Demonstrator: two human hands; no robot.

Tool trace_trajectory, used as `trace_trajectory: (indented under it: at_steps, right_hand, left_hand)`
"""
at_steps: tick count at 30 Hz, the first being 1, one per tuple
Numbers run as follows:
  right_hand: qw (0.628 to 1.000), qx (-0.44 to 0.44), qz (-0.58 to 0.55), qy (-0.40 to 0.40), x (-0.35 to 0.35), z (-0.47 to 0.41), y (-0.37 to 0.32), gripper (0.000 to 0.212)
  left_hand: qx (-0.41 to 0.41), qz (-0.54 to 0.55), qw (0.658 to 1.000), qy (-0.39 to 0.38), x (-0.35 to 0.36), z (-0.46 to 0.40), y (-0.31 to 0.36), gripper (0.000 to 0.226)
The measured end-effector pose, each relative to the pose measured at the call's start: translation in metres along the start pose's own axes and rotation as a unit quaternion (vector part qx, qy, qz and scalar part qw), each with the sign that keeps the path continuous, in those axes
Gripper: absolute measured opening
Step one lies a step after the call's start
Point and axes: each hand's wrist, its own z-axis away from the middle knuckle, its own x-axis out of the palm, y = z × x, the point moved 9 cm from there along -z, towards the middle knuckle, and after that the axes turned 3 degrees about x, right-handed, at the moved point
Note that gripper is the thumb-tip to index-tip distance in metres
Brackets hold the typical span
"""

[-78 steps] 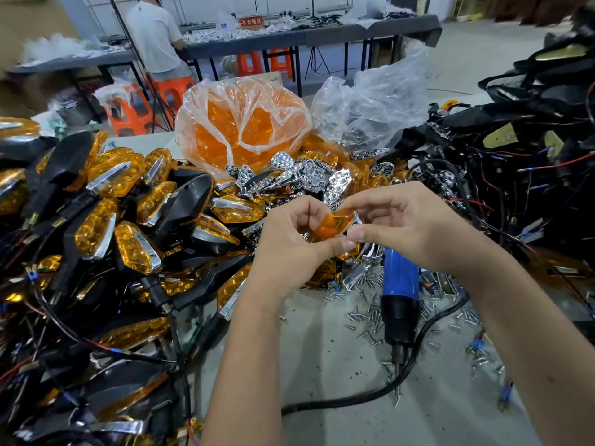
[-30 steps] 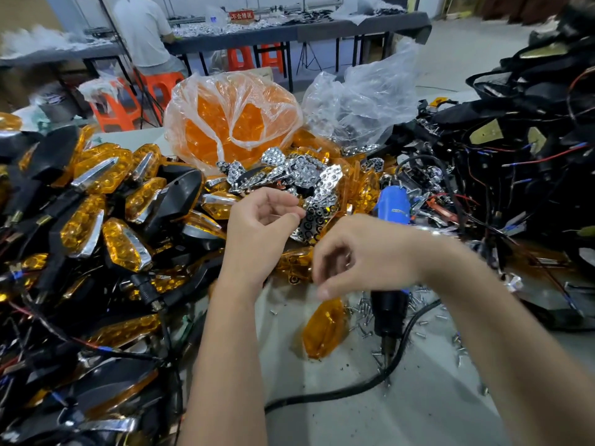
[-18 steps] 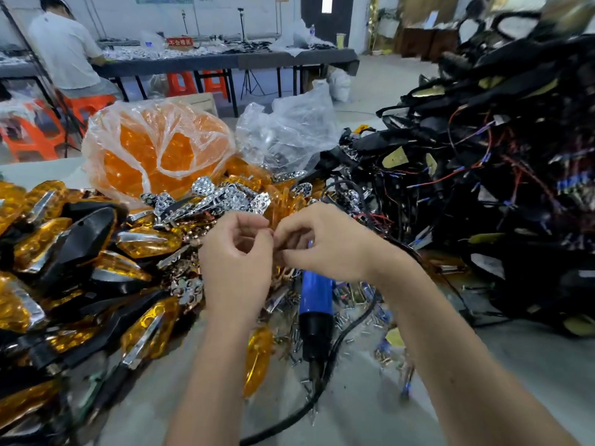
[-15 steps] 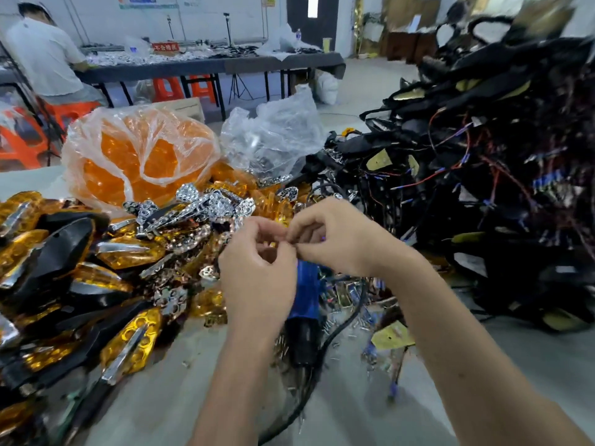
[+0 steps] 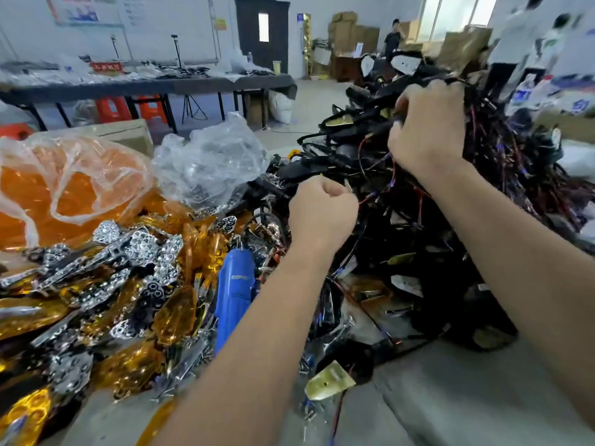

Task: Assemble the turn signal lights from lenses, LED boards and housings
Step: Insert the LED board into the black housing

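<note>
1. Grey worktop [image 5: 450, 397] fills the lower right of the frame and carries three heaps of parts, with a workshop room behind.
2. Nearest, at lower centre, one gold LED board [image 5: 328, 379] lies flat on the worktop among loose screws, a red wire running from it.
3. One blue electric screwdriver [image 5: 233, 294] lies at centre, between the heaps.
4. At lower left, a heap of amber lenses [image 5: 175, 312] is mixed with chrome reflector pieces [image 5: 138, 244]; both are too many to count.
5. Two hands show. The left hand [image 5: 322, 209], mid-frame, is curled into a fist at the edge of the black heap; what it pinches, if anything, cannot be told.
6. The right hand [image 5: 429, 123], upper right, has its fingers curled round black parts at the top of the pile of black housings [image 5: 450, 239], which is tangled with red and black wires.
7. Behind the lenses, two plastic bags: one full of orange parts [image 5: 64, 185] at left, one clear and crumpled [image 5: 212, 162] at centre.
8. Farthest, a long dark table [image 5: 180, 86] crosses the upper left, with orange stools [image 5: 112, 109] under it, and one person [image 5: 392, 35] stands by stacked cardboard boxes.
</note>
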Motion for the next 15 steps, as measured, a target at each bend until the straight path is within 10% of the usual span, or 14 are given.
trace_trajectory:
  at_steps: [5, 15]
  right_hand:
    - [0.988, -0.023, 0.105, -0.108, 0.030, -0.019, 0.031, 0.072]
    - [0.971, -0.211, -0.067, -0.088, 0.017, 0.040, -0.026, 0.032]
  left_hand:
    - [-0.024, 0.069, 0.997, -0.015, 0.039, -0.007, 0.010, 0.011]
    - [0.111, -0.096, 0.982, 0.122, 0.002, -0.009, 0.032, 0.045]
